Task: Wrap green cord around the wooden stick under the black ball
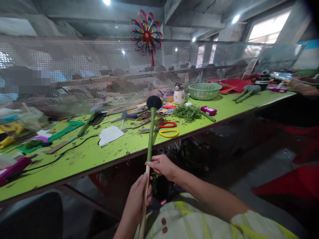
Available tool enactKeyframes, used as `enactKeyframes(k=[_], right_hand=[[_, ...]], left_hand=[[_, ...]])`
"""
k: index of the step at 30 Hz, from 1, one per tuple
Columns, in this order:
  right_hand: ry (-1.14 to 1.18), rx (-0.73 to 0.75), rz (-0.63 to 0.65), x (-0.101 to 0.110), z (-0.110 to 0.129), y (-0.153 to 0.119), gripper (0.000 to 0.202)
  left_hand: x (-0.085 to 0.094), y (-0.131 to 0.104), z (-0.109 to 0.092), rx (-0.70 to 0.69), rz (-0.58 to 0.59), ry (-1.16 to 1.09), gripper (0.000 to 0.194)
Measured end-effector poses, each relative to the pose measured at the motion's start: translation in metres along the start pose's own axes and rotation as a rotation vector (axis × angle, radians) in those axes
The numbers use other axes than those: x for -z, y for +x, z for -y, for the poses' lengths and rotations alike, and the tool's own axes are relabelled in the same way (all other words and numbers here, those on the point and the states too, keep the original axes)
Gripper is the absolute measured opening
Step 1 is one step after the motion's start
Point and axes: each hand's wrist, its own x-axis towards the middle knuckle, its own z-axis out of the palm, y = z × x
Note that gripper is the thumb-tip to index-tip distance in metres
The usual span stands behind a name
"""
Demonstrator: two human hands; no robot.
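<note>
A long wooden stick (147,172) rises from my lap toward the table, its upper part wrapped in green strand (151,139) and topped by a dark round head (154,102). My left hand (137,196) is wrapped round the bare wood. Just above it, my right hand (162,166) pinches the stick where the green wrapping ends. Loose green strands (155,182) hang below my right hand. Behind the stick, scissors (168,133) with red and yellow handles lie on the table.
The green table (119,152) holds a green yarn pile (188,113), a green basket (204,91), a white bottle (178,96), a hammer (128,115), white paper (109,135) and a black cable. Similar green-stemmed pieces lie left and right. Another person's arm (305,88) is at far right.
</note>
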Motion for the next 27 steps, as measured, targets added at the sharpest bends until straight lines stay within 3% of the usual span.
enactKeyframes(k=[2, 4, 10, 12, 14, 18, 20, 27], right_hand=[[-0.016, 0.016, -0.024, -0.001, 0.000, 0.000, 0.031], [-0.016, 0.013, 0.002, 0.000, 0.001, 0.000, 0.031], [0.069, -0.035, 0.145, 0.008, 0.007, -0.002, 0.036], [0.078, -0.050, 0.153, 0.008, 0.006, -0.001, 0.035], [0.043, -0.035, 0.109, 0.006, 0.005, -0.001, 0.032], [-0.024, 0.005, 0.020, 0.001, 0.004, 0.000, 0.027], [-0.025, 0.007, 0.021, 0.000, 0.004, 0.000, 0.027], [0.086, -0.053, 0.190, 0.005, 0.003, -0.001, 0.030]], left_hand=[[0.000, 0.002, 0.006, -0.090, -0.115, 0.101, 0.036], [-0.001, 0.002, 0.007, -0.109, -0.123, 0.113, 0.036], [-0.003, -0.005, -0.008, 0.115, 0.267, -0.320, 0.029], [-0.002, -0.005, -0.011, 0.140, 0.303, -0.363, 0.029], [0.000, -0.004, -0.009, 0.119, 0.223, -0.254, 0.031], [0.004, 0.000, -0.002, -0.055, -0.066, 0.090, 0.034], [0.004, -0.001, -0.002, -0.091, -0.103, 0.124, 0.034], [0.004, -0.009, -0.015, 0.124, 0.291, -0.323, 0.029]])
